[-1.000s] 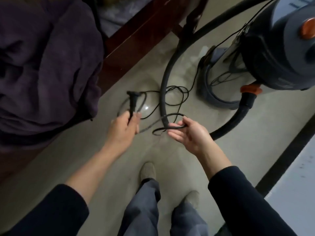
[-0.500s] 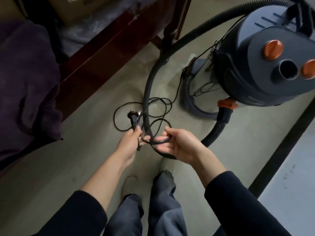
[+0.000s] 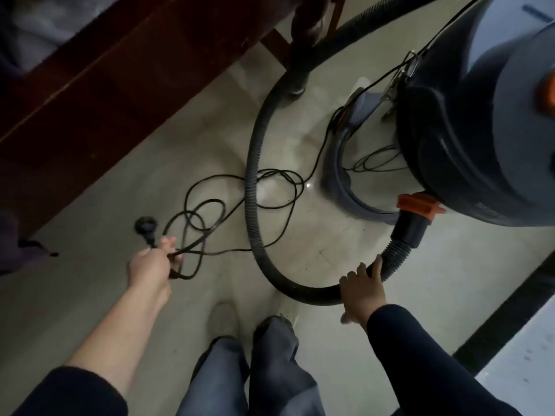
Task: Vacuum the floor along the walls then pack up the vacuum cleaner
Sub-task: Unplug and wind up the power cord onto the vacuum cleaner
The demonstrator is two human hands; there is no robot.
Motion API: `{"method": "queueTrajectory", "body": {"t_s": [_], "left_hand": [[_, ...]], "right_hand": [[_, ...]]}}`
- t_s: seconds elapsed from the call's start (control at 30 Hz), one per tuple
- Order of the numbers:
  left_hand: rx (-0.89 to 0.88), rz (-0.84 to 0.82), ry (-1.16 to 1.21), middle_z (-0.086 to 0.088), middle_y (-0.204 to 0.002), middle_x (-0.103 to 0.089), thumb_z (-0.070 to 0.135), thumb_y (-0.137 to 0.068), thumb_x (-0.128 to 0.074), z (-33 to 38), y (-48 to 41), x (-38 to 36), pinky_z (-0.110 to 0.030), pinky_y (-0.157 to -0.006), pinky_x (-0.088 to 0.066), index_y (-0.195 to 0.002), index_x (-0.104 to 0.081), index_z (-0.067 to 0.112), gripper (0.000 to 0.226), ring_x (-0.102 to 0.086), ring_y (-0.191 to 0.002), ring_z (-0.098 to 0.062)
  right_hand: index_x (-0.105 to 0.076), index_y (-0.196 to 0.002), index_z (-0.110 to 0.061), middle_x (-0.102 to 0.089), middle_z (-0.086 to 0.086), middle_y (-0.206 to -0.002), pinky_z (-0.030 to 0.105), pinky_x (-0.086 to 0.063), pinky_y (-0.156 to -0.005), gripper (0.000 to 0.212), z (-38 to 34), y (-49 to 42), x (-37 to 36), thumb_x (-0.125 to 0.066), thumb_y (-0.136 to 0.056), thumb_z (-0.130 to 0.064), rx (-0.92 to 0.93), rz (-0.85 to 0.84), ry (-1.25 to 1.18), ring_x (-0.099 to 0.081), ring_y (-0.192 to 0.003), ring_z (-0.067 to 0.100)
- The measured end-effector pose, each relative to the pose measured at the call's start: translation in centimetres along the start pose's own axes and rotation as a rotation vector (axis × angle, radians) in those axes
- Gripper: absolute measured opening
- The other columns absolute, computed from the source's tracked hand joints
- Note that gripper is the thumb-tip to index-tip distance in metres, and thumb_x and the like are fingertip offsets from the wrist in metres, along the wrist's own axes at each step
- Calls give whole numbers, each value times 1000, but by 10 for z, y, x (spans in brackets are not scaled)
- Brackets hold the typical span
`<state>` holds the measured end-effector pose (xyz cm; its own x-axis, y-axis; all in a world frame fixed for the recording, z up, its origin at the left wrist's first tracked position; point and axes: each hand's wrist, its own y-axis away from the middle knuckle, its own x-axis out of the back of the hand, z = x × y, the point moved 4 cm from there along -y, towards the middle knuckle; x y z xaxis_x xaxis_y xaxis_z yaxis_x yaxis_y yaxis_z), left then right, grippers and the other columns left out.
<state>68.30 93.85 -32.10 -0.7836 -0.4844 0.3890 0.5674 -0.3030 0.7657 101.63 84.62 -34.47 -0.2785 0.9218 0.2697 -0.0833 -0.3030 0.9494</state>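
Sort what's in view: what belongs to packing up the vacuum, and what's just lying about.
Job: vacuum cleaner; hose, held by right hand; power cord, coils gripped in left hand.
Lying about: wooden furniture; purple cloth, far left.

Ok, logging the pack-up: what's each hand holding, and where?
Left hand grips the power cord in gathered loops just behind the plug; right hand curls over the hose near the vacuum cleaner.

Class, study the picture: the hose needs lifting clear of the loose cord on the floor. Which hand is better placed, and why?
Right. The right hand rests on the hose beside the orange connector; the left hand is full, gripping the gathered cord below its plug.
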Motion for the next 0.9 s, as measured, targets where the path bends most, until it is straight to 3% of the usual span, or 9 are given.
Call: {"method": "queueTrajectory", "body": {"t_s": [0.07,0.17,0.3,0.43,0.57,0.67,0.8,0.9], "left_hand": [[-101,180,-52,-6,-105,-62,15,-103,-47,4,-13,15,-19,-55,-47,-97,-63,7,19,-56,-57,-6],[-360,357,-248,-10,-88,-67,18,-100,-50,19,-20,33,-31,-74,-46,-105,-69,0,27,-57,-79,-20],[-735,231,-709,-32,-82,-59,11,-97,-56,21,-35,21,-46,-70,-42,-82,-59,-13,29,-57,-76,-41],[-833,103,-879,-30,-78,-57,8,-94,-60,-5,-76,-20,-45,-65,-40,-75,-59,-8,24,-55,-72,-44],[-837,68,-884,-16,-71,-50,9,-92,-63,-35,-128,-72,-33,-60,-27,-77,-65,-4,19,-47,-65,-32],[-832,48,-852,-9,-62,-50,10,-89,-66,-58,-182,-112,-34,-52,-23,-79,-68,-1,15,-46,-62,-27],[-885,-65,-815,-7,-58,-58,18,-87,-67,-82,-244,-171,-34,-53,-38,-72,-66,7,19,-57,-61,-29],[-881,-148,-723,-2,-64,-64,17,-84,-71,-89,-263,-216,-33,-58,-42,-75,-67,9,13,-59,-65,-23]], "right_hand": [[-52,-132,-22,-51,1,-132,66,6,-111,46,3,-3,-7,-58,-91,-42,-13,87,67,-33,-134,30],[-52,-131,-25,-51,1,-131,64,6,-113,37,5,-6,-8,-50,-95,-34,-58,92,138,-36,-131,27],[-60,-124,-24,-58,2,-124,73,-1,-107,32,-13,-18,7,-53,-93,-32,-127,-70,183,-41,-126,30],[-53,-129,-17,-56,7,-130,76,-10,-103,41,-34,-69,35,-56,-89,-28,-84,-225,-117,-45,-126,35],[-53,-124,-15,-56,7,-128,54,-27,-108,36,-61,-157,85,-50,-95,-37,73,37,-611,-50,-119,29],[-57,-122,-12,-61,9,-121,37,-46,-95,42,-81,-231,118,-52,-93,-42,125,268,-839,-56,-111,27],[-52,-105,-19,-63,2,-99,27,-44,-72,31,-108,-315,139,-61,-89,-43,189,402,-1139,-59,-87,19],[-50,-103,-17,-60,-3,-93,28,-45,-70,38,-123,-355,140,-70,-82,-41,183,479,-1256,-57,-83,16]]}}
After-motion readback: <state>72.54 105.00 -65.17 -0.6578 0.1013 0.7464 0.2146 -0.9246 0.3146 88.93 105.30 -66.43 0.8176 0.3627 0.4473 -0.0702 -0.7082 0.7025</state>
